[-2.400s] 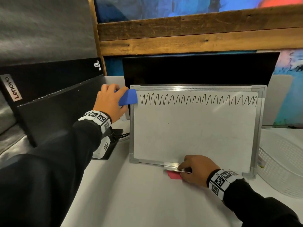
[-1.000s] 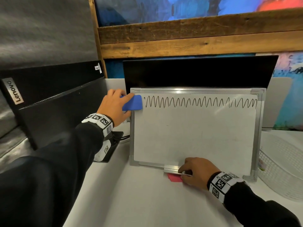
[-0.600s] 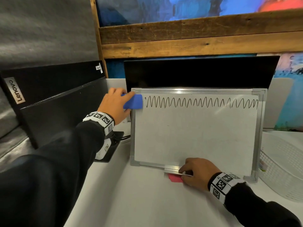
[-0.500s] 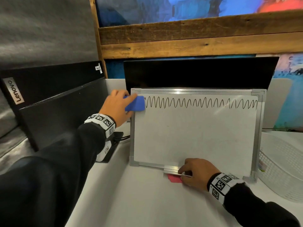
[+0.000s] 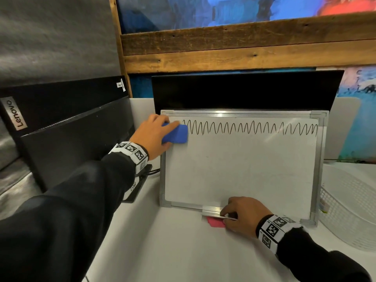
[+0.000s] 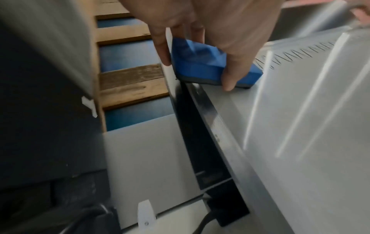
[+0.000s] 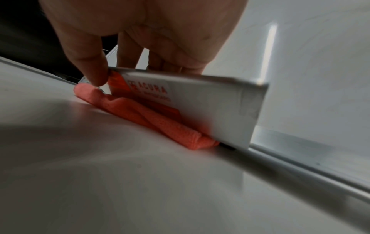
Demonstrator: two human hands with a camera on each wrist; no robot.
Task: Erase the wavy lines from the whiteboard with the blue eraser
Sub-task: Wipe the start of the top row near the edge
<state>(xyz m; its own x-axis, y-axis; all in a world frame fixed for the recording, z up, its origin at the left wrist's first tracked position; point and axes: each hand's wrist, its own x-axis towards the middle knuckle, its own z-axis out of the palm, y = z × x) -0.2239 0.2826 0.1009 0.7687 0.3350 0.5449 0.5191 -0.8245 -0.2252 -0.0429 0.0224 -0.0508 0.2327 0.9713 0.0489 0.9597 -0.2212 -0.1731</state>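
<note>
A whiteboard point(image 5: 240, 171) with an aluminium frame leans upright against a black monitor. A black wavy line point(image 5: 252, 128) runs along its top, from beside the eraser to the right edge. My left hand point(image 5: 154, 137) grips the blue eraser point(image 5: 176, 134) and holds it flat on the board's top left corner, just left of the line's start. In the left wrist view the eraser point(image 6: 202, 64) sits between thumb and fingers on the board point(image 6: 300, 126). My right hand point(image 5: 242, 214) pinches the metal tray point(image 7: 190, 101) at the board's bottom edge.
A folded red cloth point(image 5: 215, 222) lies under the tray on the white table point(image 5: 183, 251). A black Lenovo monitor point(image 5: 71, 129) stands at the left, a second monitor point(image 5: 244, 90) behind the board. A white mesh basket point(image 5: 350, 208) sits at the right.
My left hand has slid the eraser a little to the right, from the frame's left edge onto the board, up to the line's start. The right hand has kept its hold.
</note>
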